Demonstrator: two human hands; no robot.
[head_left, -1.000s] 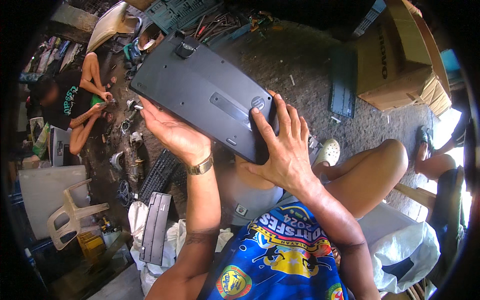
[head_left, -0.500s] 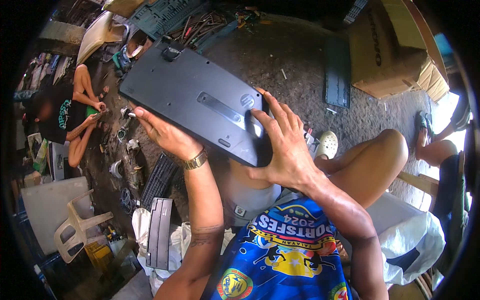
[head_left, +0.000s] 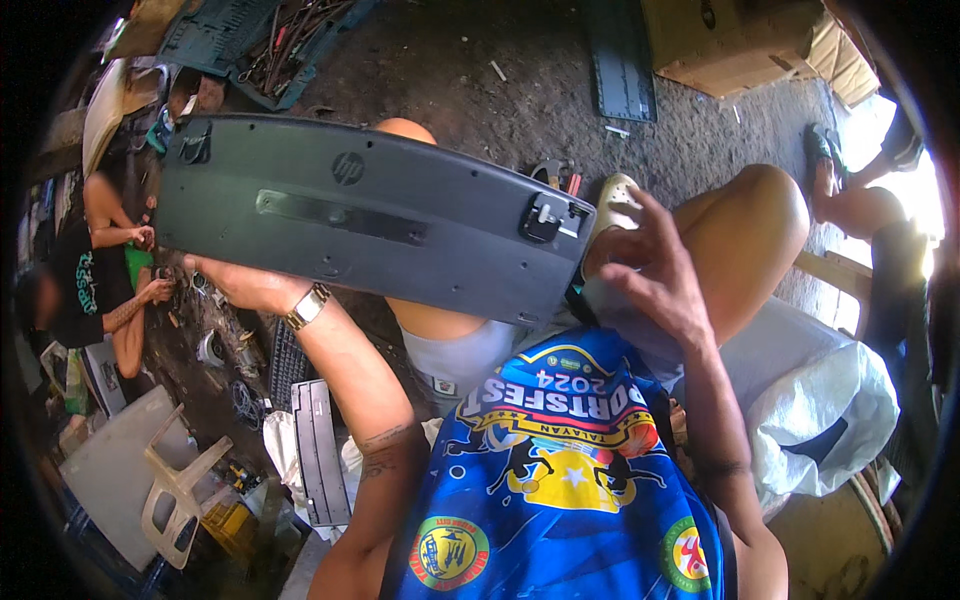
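Note:
A black keyboard (head_left: pixel 330 225) is held up in front of me with its underside showing. A fold-out foot (head_left: pixel 545 217) stands near its right end, and a long recessed strip runs along its middle. My left hand (head_left: pixel 235 283) grips the left end from below, its fingers partly hidden behind the keyboard; a metal watch (head_left: pixel 307 306) is on that wrist. Just off the right end, my right hand (head_left: pixel 655 270) is open with fingers spread and holds nothing.
A second keyboard (head_left: pixel 290 360) lies on the floor at left, near a long dark panel (head_left: pixel 318 450) on white sacking. At the far side are a teal case (head_left: pixel 290 50) of metal rods, another flat panel (head_left: pixel 620 75) and a cardboard box (head_left: pixel 750 45). A person (head_left: pixel 90 280) sits at left.
The keyboard has turned to lie more level across the view and shifted left. My right hand has let go of its right end and moved to the right with fingers spread.

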